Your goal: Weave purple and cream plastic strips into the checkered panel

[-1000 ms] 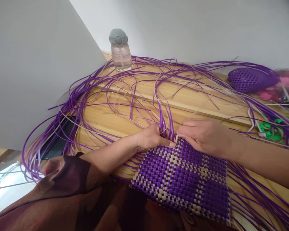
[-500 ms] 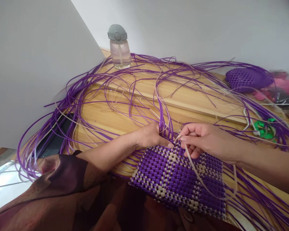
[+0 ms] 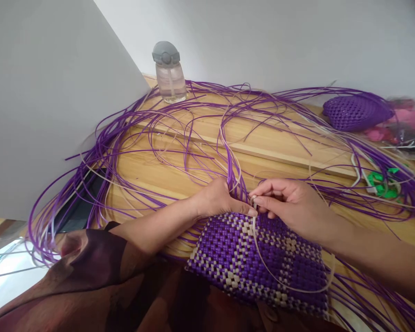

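Note:
A purple and cream woven plastic panel (image 3: 228,246) lies near my lap, with a checked pattern and long loose strands at its edges. My left hand (image 3: 219,198) grips its far edge, thumb on top of the weave and fingers hidden behind. Beside that thumb, my right hand (image 3: 280,200) pinches a cream plastic strip (image 3: 268,269) between thumb and forefinger. The strip loops down over the panel and back up on the right. A bundle of purple strands (image 3: 231,166) rises from the edge just by my left hand.
Long purple and cream strands (image 3: 103,133) spread across the wooden table (image 3: 200,177). A water bottle (image 3: 171,80) stands at the back near the wall. On the right are a purple woven piece (image 3: 356,113), pink items (image 3: 410,120) and a green object (image 3: 380,184). A dark flat object lies at left.
My right hand has moved slightly left, bringing the pinched strip close to my left thumb. The strip's loop hangs wider over the panel. My left hand keeps its hold.

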Available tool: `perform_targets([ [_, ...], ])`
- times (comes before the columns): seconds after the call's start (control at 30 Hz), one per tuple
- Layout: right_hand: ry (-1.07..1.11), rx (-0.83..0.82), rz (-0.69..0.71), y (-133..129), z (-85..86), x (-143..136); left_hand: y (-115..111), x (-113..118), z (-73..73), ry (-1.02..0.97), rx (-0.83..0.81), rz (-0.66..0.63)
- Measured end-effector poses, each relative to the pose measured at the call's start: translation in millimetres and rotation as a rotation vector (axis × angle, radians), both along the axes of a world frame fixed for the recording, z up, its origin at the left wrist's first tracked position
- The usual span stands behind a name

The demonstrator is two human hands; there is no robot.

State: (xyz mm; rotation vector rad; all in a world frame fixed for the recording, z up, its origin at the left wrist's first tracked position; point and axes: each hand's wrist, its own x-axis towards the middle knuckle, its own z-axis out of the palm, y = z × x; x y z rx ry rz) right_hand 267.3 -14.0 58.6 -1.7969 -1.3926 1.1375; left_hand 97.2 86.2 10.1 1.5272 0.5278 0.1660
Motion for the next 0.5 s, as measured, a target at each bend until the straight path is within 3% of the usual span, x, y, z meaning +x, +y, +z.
perform_targets([
  [0.13,-0.084,0.117,-0.029,-5,-0.8,-1,-4,0,18.6,0.167,0.295,0.022],
  [0.27,-0.060,0.134,-0.022,-7,-3.9,-1,-6,3,34.6,0.326,0.583,0.027],
  [0.37,-0.063,0.092,0.010,-7,-4.0,2,-7,5,32.6,0.295,0.513,0.038],
  [0.5,-0.064,0.012,0.118,-2,-1.2,9,-10,5,18.6,0.200,0.368,0.100],
])
